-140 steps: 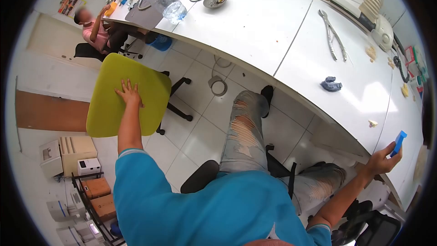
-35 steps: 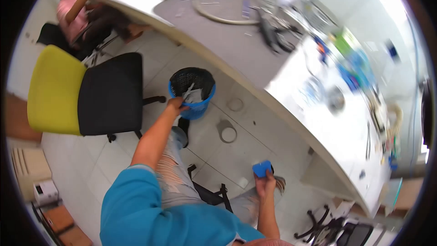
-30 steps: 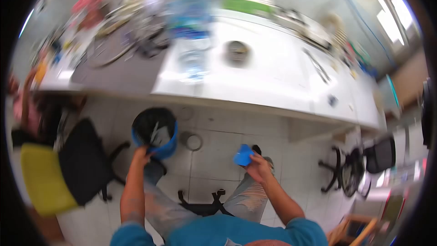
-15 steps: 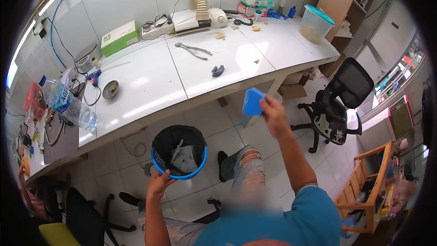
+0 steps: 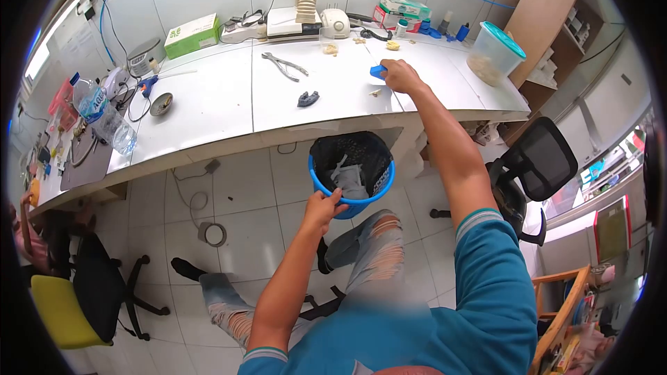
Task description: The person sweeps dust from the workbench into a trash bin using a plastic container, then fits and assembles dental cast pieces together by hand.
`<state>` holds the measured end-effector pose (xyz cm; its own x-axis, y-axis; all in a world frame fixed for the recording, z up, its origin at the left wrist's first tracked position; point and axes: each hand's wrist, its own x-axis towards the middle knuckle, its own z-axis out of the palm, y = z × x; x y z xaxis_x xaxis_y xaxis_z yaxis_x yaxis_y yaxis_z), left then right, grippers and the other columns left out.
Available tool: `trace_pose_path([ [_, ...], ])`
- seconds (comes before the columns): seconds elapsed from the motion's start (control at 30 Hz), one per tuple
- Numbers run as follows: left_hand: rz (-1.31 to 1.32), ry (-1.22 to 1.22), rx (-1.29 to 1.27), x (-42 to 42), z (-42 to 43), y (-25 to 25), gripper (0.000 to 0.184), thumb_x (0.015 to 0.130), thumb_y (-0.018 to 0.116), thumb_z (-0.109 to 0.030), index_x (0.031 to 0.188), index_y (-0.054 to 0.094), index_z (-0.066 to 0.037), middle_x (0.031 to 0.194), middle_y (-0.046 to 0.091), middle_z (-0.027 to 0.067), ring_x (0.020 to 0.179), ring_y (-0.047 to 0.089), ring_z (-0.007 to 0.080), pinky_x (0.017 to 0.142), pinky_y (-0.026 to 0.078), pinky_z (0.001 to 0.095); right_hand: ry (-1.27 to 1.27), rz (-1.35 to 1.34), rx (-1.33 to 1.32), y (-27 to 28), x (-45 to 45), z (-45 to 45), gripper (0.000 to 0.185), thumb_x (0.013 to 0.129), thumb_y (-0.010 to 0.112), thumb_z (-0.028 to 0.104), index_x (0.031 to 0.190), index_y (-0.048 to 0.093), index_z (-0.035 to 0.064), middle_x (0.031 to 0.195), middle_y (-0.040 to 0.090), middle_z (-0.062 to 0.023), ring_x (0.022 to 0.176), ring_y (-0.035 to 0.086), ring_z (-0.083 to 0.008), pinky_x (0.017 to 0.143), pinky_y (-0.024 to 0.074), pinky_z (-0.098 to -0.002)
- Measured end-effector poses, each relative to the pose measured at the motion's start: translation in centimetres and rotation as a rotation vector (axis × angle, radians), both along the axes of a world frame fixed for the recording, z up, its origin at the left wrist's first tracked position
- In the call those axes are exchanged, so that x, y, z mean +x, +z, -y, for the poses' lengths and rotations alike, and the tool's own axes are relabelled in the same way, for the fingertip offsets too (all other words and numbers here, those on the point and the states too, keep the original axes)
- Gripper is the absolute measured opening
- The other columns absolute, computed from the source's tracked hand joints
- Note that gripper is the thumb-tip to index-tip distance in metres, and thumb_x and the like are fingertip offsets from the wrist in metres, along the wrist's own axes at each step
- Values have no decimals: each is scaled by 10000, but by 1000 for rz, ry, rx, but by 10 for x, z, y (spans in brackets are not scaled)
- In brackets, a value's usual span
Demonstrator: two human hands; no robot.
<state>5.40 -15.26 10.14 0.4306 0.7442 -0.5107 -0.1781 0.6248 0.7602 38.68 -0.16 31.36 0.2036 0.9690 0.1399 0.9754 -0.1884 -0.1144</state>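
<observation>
My left hand (image 5: 322,211) is closed on the near rim of a blue trash bin (image 5: 389,179), which is lined with a black bag and holds crumpled grey-white waste (image 5: 350,182). The bin hangs beside the bench's front edge. My right hand (image 5: 401,76) reaches over the white bench top, gripping a flat blue plastic piece (image 5: 378,71) whose lower edge is at or just above the surface. Close below it lies a small yellowish crumb (image 5: 375,93). Left of that are a dark grey molded piece (image 5: 308,99) and metal pliers (image 5: 285,66).
Along the back of the bench (image 5: 208,107) are a green box (image 5: 192,36), a white machine with a hose (image 5: 306,17) and a lidded tub (image 5: 496,55). A water bottle (image 5: 104,114) lies left. Office chairs (image 5: 535,160) flank me; another person (image 5: 35,239) sits far left.
My right hand has moved from in front of the bench up over its top with the blue piece. My left hand has brought the bin rightward and up toward the bench edge.
</observation>
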Motion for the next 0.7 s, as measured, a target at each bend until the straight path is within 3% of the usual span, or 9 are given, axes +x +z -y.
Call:
trace_pose_path([
  [0.27, -24, 74, 64, 53, -2, 9, 284, 1052, 758, -188, 1053, 631, 66, 1032, 686, 126, 867, 749, 218, 768, 691, 302, 129, -7, -41, -18, -14, -1, 238, 1031, 669, 255, 1208, 736, 112, 1179, 771, -191, 1180, 695, -427, 975, 540, -536],
  [0.43, -18, 131, 106, 75, -6, 16, 283, 1044, 767, -185, 1035, 626, 60, 1021, 698, 129, 857, 758, 220, 753, 684, 302, 204, -108, 6, -25, -20, 16, 238, 1048, 663, 281, 1143, 711, 69, 1151, 758, -204, 1148, 685, -443, 959, 528, -539],
  [0.63, -32, 131, 84, 86, -11, 28, 300, 1037, 775, -184, 1087, 631, 74, 1019, 710, 138, 845, 760, 219, 747, 683, 296, 339, -125, -21, -20, -25, 31, 214, 1035, 675, 233, 1131, 694, 42, 1169, 746, -211, 1141, 680, -445, 963, 526, -532],
  [0.7, -33, 115, 72, 87, -13, 33, 343, 1047, 763, -179, 1155, 612, 110, 1110, 689, 173, 901, 752, 242, 794, 687, 302, 378, -156, 6, -23, -25, 37, 191, 1030, 679, 216, 1112, 690, 44, 1145, 745, -210, 1140, 678, -441, 961, 525, -533],
])
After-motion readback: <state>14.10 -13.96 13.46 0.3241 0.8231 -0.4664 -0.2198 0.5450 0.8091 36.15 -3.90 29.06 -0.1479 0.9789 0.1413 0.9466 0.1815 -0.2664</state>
